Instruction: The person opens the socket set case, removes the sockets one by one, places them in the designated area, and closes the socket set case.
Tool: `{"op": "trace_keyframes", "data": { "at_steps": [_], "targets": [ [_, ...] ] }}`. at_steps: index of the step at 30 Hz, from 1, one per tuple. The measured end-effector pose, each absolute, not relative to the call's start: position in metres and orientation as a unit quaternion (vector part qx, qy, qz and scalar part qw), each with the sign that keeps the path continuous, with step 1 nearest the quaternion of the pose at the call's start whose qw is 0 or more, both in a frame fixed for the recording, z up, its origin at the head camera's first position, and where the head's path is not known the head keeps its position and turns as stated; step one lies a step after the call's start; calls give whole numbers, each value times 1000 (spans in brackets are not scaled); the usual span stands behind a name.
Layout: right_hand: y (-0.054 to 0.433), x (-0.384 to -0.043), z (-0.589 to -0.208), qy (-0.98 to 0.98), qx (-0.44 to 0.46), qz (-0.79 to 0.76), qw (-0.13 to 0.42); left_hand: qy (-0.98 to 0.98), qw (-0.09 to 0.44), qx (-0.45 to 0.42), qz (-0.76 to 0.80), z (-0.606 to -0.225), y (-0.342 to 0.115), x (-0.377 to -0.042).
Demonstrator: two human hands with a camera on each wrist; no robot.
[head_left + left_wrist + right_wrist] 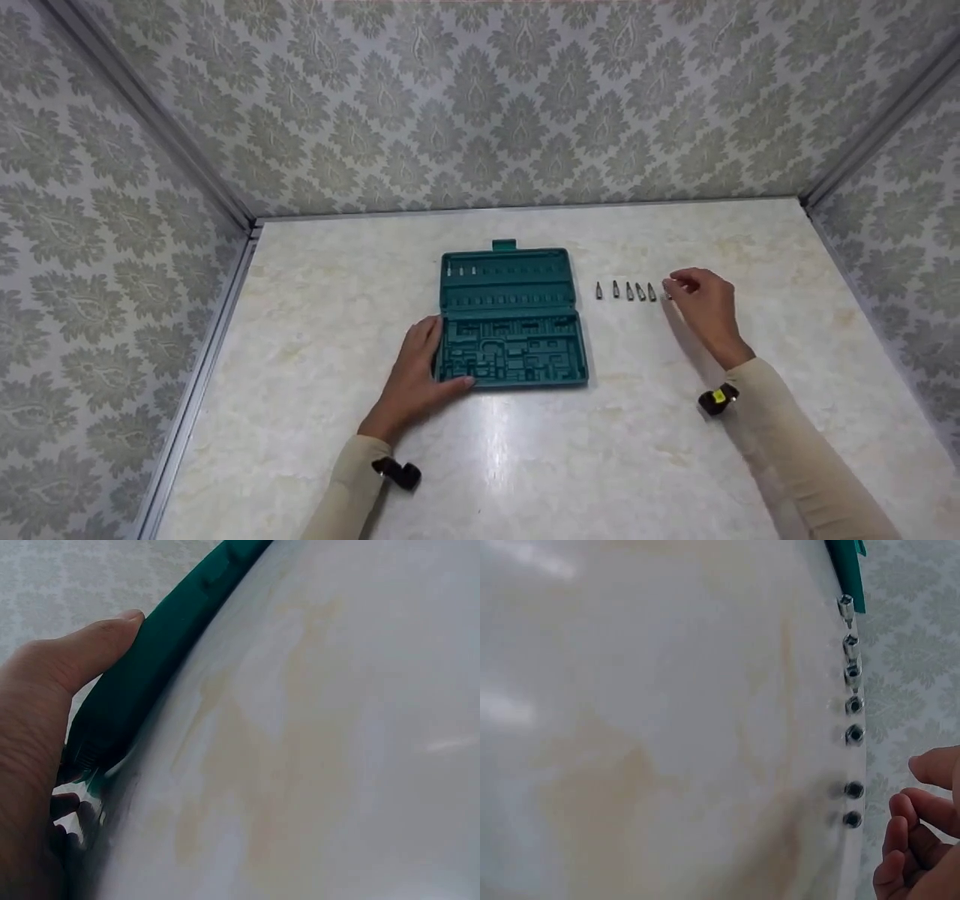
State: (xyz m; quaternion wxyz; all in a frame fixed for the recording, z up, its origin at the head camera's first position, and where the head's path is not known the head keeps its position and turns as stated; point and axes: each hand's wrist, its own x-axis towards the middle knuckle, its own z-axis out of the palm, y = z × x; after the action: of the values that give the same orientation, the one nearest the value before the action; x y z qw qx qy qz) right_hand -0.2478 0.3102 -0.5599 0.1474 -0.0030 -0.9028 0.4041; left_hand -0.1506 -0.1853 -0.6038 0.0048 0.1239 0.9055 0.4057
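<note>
An open green plastic tool case (514, 319) lies flat, its molded slots facing up. My left hand (418, 367) grips its near left corner, thumb on the front wall; the left wrist view shows the thumb on the green case side (142, 667). Several small metal socket bits (630, 291) stand in a row to the right of the case. At the row's right end is my right hand (703, 304), fingers bent. In the right wrist view, that hand (930, 832) has thumb and index finger apart with nothing visible between them, beside the socket bits (853, 790).
Three small metal pieces (461, 271) sit in slots at the upper left of the case's far half. A latch tab (504, 244) sticks out at the back. Patterned walls (480, 112) enclose the pale marbled table (315, 300) behind and at both sides.
</note>
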Motion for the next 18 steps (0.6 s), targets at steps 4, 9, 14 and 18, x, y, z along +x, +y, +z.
{"op": "trace_keyframes", "data": {
  "at_steps": [4, 9, 14, 18],
  "targets": [
    [289, -251, -553, -901, 43, 410, 135, 908, 5, 122, 401, -603, -186, -150],
    [264, -256, -549, -897, 90, 416, 115, 912, 7, 119, 394, -601, -185, -150],
    [244, -260, -548, -894, 120, 423, 88, 914, 5, 120, 388, -602, -184, -150],
    [229, -264, -546, -891, 135, 429, 68, 913, 0, 122, 389, -603, -184, -150]
  ]
}}
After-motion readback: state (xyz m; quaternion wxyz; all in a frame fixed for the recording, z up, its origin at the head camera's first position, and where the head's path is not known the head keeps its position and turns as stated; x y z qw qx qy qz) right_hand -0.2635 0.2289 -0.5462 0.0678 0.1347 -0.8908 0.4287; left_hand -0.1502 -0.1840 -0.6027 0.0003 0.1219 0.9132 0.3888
